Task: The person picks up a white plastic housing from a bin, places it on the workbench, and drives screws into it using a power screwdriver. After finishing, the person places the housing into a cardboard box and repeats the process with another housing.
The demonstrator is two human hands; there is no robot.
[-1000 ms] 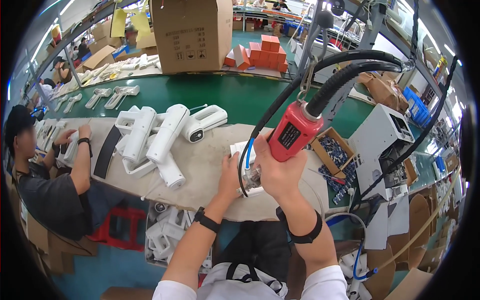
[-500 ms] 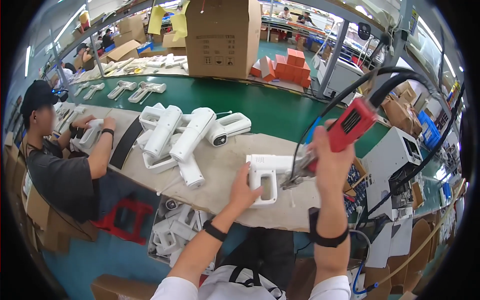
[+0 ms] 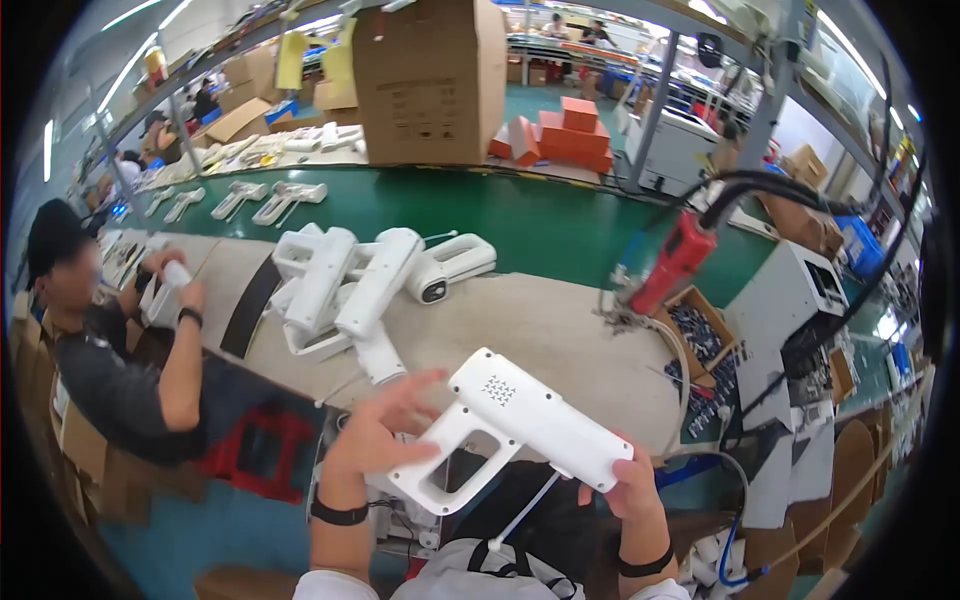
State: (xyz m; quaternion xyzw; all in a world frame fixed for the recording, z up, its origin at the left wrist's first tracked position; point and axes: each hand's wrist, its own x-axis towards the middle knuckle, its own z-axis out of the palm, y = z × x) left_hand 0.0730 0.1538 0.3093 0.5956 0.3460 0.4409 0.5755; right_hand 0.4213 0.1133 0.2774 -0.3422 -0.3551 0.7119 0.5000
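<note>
My left hand grips the handle loop of a white gun-shaped housing, fingers partly spread, while my right hand is closed under its barrel end; the housing lies tilted just above my lap, at 6 o'clock from the workbench. At 2 o'clock, beside the hanging red power screwdriver, an open cardboard tray holds small dark screws. A large cardboard box stands at 12 o'clock; its contents are hidden.
</note>
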